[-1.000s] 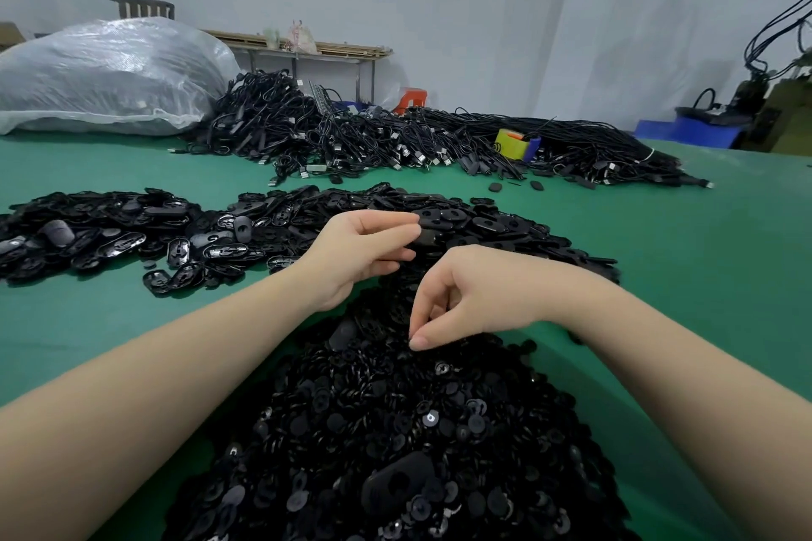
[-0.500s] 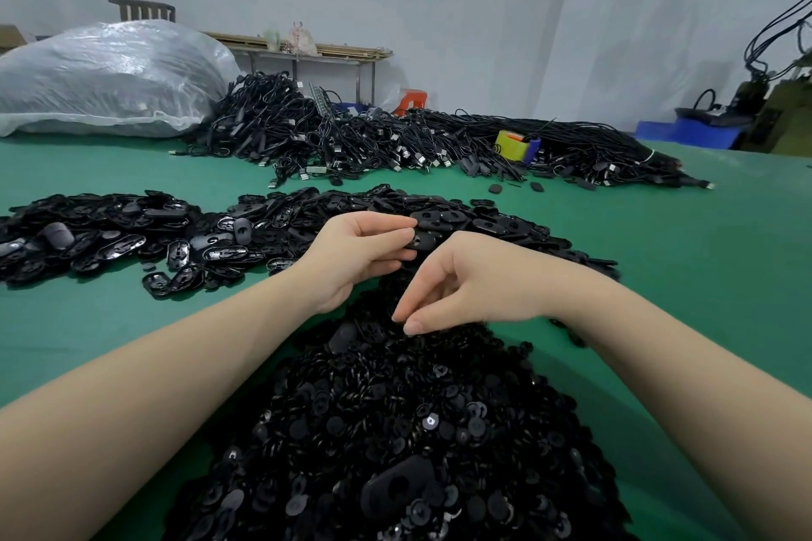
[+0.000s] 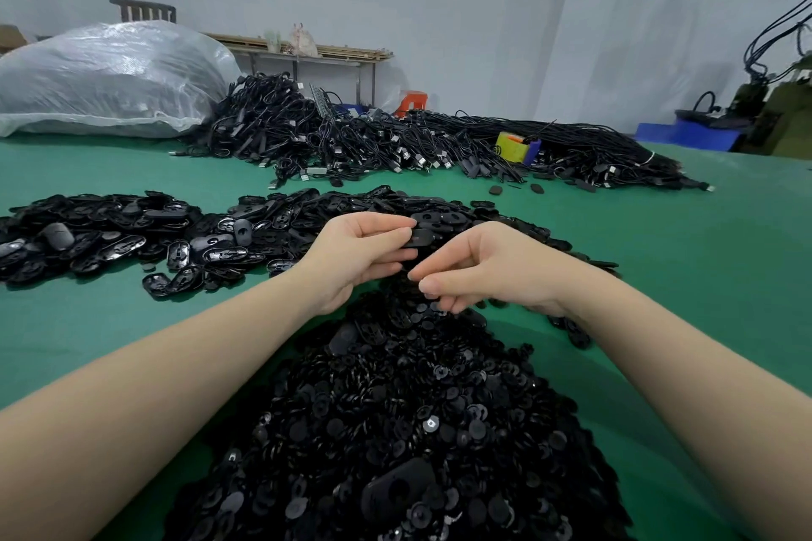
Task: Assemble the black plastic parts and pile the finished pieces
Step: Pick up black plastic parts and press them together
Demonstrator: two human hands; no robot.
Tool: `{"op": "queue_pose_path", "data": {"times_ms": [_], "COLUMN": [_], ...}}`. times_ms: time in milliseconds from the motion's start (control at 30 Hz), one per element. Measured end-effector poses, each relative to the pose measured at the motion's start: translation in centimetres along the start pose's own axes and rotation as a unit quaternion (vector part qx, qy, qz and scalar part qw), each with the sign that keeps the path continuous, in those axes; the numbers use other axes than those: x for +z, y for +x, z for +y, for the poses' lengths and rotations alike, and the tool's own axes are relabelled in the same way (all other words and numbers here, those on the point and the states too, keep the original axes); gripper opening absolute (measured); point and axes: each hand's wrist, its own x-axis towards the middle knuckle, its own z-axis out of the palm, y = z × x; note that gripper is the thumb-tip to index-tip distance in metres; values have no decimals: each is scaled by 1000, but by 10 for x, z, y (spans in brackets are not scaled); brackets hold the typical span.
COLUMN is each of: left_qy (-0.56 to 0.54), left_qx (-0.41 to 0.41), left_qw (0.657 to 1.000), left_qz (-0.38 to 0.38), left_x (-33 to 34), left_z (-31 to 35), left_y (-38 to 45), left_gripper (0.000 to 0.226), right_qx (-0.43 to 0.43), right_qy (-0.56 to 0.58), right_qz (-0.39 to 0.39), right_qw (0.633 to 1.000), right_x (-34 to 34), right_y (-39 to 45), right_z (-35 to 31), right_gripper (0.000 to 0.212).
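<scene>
**Meanwhile, both hands meet over the heap of small black parts**

Just above the near pile, the left hand (image 3: 358, 257) grips a flat black oval piece (image 3: 419, 238) between thumb and curled fingers, the piece sticking out past the fingertips toward the right. The right hand (image 3: 487, 268) is close beside it, its fingers curled with thumb and forefinger drawn together in a pinch; whatever sits between them is too small to make out, so I cannot tell if it holds anything. The two hands are nearly touching at the fingertips.

Under the forearms lies a mound of small round black discs (image 3: 395, 417), with a larger dark oval shell (image 3: 397, 492) resting on its near slope. Beyond the hands a long spread of black oval shells (image 3: 272, 228) runs across the green table (image 3: 703, 268), and a second batch of the same shells (image 3: 88, 228) lies further left.

Farther back, a big tangle of black cables (image 3: 395, 145) stretches across the table, with a yellow box (image 3: 512, 146) sitting in it. A bulging clear plastic bag (image 3: 105, 79) lies at the far left corner, and a blue bin (image 3: 685, 135) stands at the far right.
</scene>
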Motion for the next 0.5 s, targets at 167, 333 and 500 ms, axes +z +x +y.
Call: {"op": "queue_pose_path", "data": {"times_ms": [167,333,500], "left_qy": [2,6,13], "left_qx": [-3,-5,1], "left_qw": [1000,1000,1000], "left_qz": [-3,-3,-3], "left_x": [0,0,0], "left_z": [0,0,-2], "left_y": [0,0,1], "left_gripper": [18,18,20], "right_qx": [-43,-54,-109], "right_qy": [31,-111,-199], "right_qz": [125,131,103], "right_qw": [991,984,968], "right_x": [-1,3,17], "right_y": [5,5,4], "right_z": [7,16,10], "right_gripper": [12,11,11]}}
